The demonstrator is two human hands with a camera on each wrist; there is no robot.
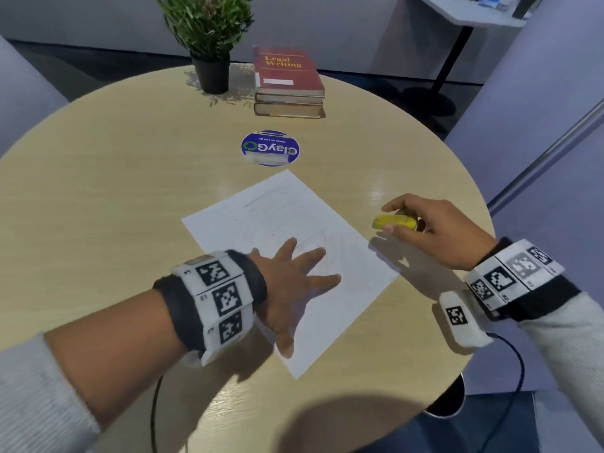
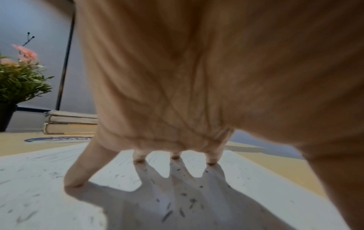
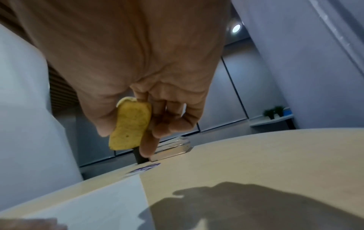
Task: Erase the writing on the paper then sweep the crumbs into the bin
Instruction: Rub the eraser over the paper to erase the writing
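A white sheet of paper (image 1: pixel 287 243) lies at an angle in the middle of the round wooden table (image 1: pixel 98 197), with faint pencil marks left on it. My left hand (image 1: pixel 294 282) lies flat on the sheet's near half, fingers spread and straight. In the left wrist view its fingertips (image 2: pixel 139 160) press the paper (image 2: pixel 39 179), and dark eraser crumbs (image 2: pixel 183 200) are scattered under the palm. My right hand (image 1: pixel 425 230) hovers over bare table just right of the sheet and pinches a yellow eraser (image 1: pixel 394 221) between thumb and fingers. The eraser (image 3: pixel 129 124) is off the table.
A round blue sticker (image 1: pixel 270 148) lies beyond the paper. At the far edge stand a potted plant (image 1: pixel 209 40) and a stack of books (image 1: pixel 287 83) with a red one on top. A white tagged device (image 1: pixel 461 318) with a cable lies near my right wrist. No bin shows.
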